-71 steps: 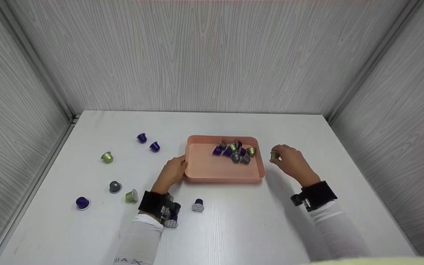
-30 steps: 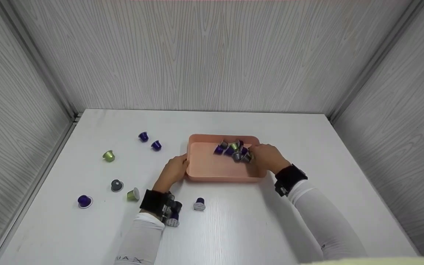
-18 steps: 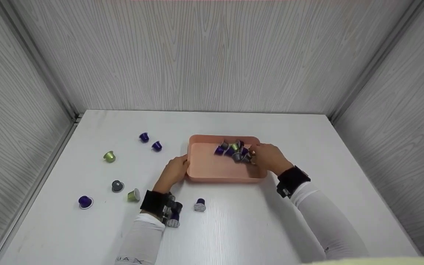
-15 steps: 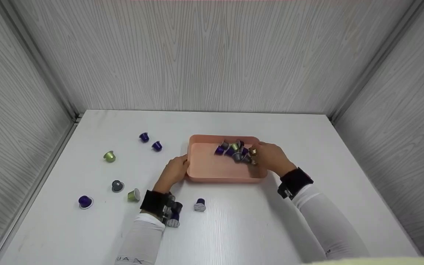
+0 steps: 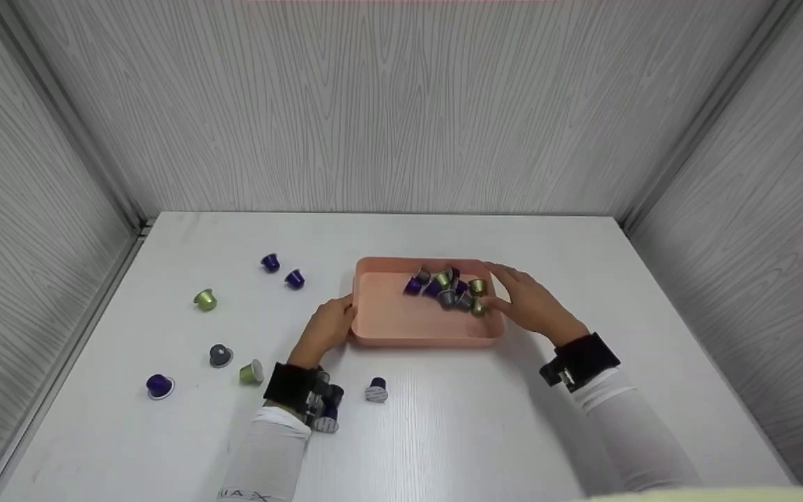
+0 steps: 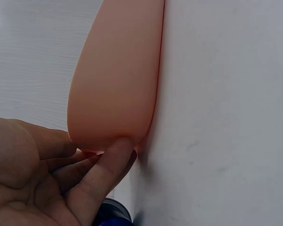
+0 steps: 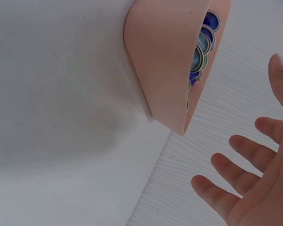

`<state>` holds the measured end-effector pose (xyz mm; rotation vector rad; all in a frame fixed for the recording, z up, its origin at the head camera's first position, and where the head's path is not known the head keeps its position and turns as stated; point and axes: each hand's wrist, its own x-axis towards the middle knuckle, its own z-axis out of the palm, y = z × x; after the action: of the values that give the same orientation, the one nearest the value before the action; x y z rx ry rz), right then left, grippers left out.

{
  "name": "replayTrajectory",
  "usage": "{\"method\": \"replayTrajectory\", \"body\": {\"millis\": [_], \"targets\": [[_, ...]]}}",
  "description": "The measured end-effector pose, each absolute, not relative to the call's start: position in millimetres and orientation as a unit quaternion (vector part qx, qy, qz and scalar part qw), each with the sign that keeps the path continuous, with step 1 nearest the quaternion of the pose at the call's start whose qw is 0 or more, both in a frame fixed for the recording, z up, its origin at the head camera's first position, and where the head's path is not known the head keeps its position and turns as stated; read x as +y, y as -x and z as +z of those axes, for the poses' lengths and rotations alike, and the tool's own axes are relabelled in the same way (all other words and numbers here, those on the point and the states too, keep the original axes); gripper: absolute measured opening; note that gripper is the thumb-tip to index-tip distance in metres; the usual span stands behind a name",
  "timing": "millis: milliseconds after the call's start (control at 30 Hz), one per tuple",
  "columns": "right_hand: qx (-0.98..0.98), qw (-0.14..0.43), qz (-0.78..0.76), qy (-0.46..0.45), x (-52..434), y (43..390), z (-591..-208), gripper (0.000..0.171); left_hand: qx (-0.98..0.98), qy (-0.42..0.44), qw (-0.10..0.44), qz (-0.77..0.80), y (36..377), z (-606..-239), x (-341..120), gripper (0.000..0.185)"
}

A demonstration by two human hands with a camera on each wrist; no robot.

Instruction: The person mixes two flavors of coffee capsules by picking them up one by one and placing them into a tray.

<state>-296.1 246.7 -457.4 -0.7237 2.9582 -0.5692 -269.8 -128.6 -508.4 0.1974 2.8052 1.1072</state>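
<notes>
The right hand [image 5: 530, 303] is spread, fingers straight and apart, holding nothing; in the right wrist view its fingertips [image 7: 245, 146] hang clear of the tray [image 7: 160, 70], just past that corner. The left hand [image 5: 328, 329] sits against the tray's opposite end: the left wrist view shows a fingertip [image 6: 114, 155] pressed to the rounded corner of the tray [image 6: 115, 80] with the other fingers loosely bent beneath it, steadying the tray, not clasping it.

Just beyond the right fingertips, inside the tray [image 5: 415, 339], lies a heap of capsules [image 5: 447, 287], purple, grey, green and gold, crowded into the far corner on that side. The gold one [image 5: 478, 307] at the heap's near edge lies closest to the open fingers. The rest of the tray floor, toward the left hand, is bare.

Judging by how things lie, gathering the capsules is roughly half done. About ten are in the tray. Still loose on the table [image 5: 617, 293]: one capsule [image 5: 375, 390] near the left wrist, another partly hidden under the wrist strap [image 5: 325, 417], a green one [image 5: 251, 371] and a grey one [image 5: 219, 355] outward from the left hand, a purple one [image 5: 157, 385] farther out, a green one [image 5: 204, 300] beyond that, and a purple pair [image 5: 281, 270] ahead of the left fingers. All of them lie on the left hand's side; none shows on the table by the right hand.
</notes>
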Motion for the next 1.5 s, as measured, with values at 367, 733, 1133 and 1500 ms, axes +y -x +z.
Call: {"method": "replayTrajectory", "body": {"millis": [367, 733, 1133, 1500], "targets": [[0.94, 0.053, -0.299, 0.159, 258.4, 286.6, -474.9, 0.076, 0.924, -0.053, 0.068, 0.374, 270.0, -508.3, -128.5, 0.04], [0.921, 0.042, -0.372, 0.108, 264.2, 274.5, -484.0, 0.079, 0.927, -0.058, 0.066, 0.366, 270.6, -508.0, -129.1, 0.041], [0.868, 0.077, -0.488, 0.051, 270.6, 270.5, -496.2, 0.077, 0.927, -0.053, 0.076, 0.362, 270.6, -506.0, -126.8, 0.04], [0.867, 0.083, -0.489, 0.039, 266.2, 271.8, -501.7, 0.074, 0.927, -0.047, 0.087, 0.363, 271.2, -507.5, -127.7, 0.042]]}}
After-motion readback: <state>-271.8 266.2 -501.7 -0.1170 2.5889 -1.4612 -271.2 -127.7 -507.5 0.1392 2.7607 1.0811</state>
